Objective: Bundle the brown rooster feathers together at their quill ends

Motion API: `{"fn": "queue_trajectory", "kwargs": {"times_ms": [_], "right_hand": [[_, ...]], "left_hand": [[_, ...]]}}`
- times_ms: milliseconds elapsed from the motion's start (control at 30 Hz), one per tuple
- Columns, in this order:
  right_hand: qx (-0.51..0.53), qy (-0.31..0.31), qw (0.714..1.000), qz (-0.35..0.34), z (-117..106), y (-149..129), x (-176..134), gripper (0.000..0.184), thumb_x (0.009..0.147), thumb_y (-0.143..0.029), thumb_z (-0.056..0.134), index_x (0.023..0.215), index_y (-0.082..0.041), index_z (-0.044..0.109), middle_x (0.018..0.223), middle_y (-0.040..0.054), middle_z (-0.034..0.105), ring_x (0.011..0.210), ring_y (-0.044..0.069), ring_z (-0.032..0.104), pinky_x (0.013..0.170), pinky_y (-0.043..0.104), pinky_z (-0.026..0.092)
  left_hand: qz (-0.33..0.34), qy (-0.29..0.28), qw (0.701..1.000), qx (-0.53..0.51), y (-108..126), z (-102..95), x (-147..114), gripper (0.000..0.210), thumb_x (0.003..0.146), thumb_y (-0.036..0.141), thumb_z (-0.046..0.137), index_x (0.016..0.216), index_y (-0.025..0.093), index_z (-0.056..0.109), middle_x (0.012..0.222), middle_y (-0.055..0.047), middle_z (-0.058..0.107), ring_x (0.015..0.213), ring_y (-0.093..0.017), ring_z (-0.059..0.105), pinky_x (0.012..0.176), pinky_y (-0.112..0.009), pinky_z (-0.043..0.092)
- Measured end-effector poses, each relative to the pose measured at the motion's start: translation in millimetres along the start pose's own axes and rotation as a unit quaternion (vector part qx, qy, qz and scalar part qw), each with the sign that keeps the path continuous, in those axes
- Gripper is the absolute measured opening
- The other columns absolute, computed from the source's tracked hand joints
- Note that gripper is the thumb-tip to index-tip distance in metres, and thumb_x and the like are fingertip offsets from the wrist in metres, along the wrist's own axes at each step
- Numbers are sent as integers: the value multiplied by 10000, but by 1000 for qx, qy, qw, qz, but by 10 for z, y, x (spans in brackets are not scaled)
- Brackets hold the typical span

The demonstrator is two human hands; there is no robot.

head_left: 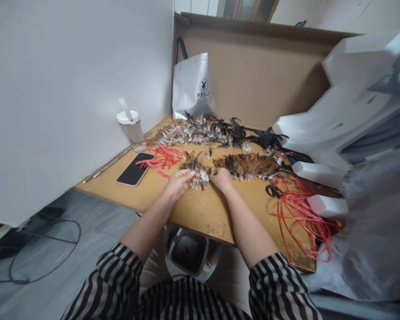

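My left hand (183, 181) pinches the edge of a small bunch of brown and black feathers (197, 166) with pale fluffy bases, just above the table. To its right, my right hand (222, 178) is closed, its fingertips at a dark feather by the bunch's side. Right behind that hand lies a row of brown feathers (250, 165). A long heap of mixed feathers (200, 131) stretches across the back of the table. Short red plastic strips (166, 155) lie left of the bunch.
On the yellow table (200, 209) are a phone (135, 169), a lidded cup (132, 129), scissors (272, 190) and long red strips (296, 213) at the right. A silver bag (191, 86) stands behind, against cardboard (270, 75). White foam pieces (346, 98) crowd the right. Below sits a bin (190, 251).
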State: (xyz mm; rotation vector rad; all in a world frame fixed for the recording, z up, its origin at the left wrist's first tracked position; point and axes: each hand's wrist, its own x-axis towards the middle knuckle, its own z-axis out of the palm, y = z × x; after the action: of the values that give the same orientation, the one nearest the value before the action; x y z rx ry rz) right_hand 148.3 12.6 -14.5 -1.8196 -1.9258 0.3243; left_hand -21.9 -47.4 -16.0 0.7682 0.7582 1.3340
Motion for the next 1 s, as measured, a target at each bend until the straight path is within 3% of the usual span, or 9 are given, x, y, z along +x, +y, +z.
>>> {"fn": "queue_trajectory", "kwargs": {"times_ms": [167,400,500,633,867,1000], "right_hand": [[183,16,983,4,-64,103,41,216,619,-304,498,634,-137,635,577,25,599,516,113,486,497,210,338],[416,23,909,5,-243,-25,-39,207,631,-324,528,678,-131,587,465,-27,473,413,76,366,418,198,278],[449,45,892,-16,-241,-161,-113,186,631,-316,547,676,-137,571,491,-29,481,430,73,367,435,197,300],[453,43,890,-31,-149,-330,-212,180,640,-330,556,679,-154,565,538,-22,507,466,84,400,470,206,344],[540,13,842,-4,-73,-555,-359,178,640,-347,568,678,-177,534,598,-15,511,494,91,436,488,217,394],[549,16,836,7,-46,-586,-381,209,648,-380,564,701,-181,524,587,-26,497,481,84,418,486,211,380]], "left_hand": [[-5,6,1000,-17,24,16,-14,158,645,203,688,732,84,631,752,-64,656,546,-44,535,478,-136,416],[-5,22,998,-55,56,22,-10,92,667,147,660,729,92,622,769,-60,660,545,-39,542,467,-121,419],[-18,7,999,-42,47,26,-17,103,680,152,654,747,79,626,814,-85,666,582,-51,572,481,-120,430],[-56,-44,997,-16,34,36,-42,144,696,147,642,817,69,633,910,-125,659,657,-87,612,504,-132,444],[-104,-81,990,-56,29,37,-60,112,695,111,635,806,91,634,805,-83,661,626,-83,615,492,-116,436],[-113,-81,988,-67,36,20,-57,98,723,101,602,813,92,639,813,-85,659,603,-58,593,513,-114,447]]}}
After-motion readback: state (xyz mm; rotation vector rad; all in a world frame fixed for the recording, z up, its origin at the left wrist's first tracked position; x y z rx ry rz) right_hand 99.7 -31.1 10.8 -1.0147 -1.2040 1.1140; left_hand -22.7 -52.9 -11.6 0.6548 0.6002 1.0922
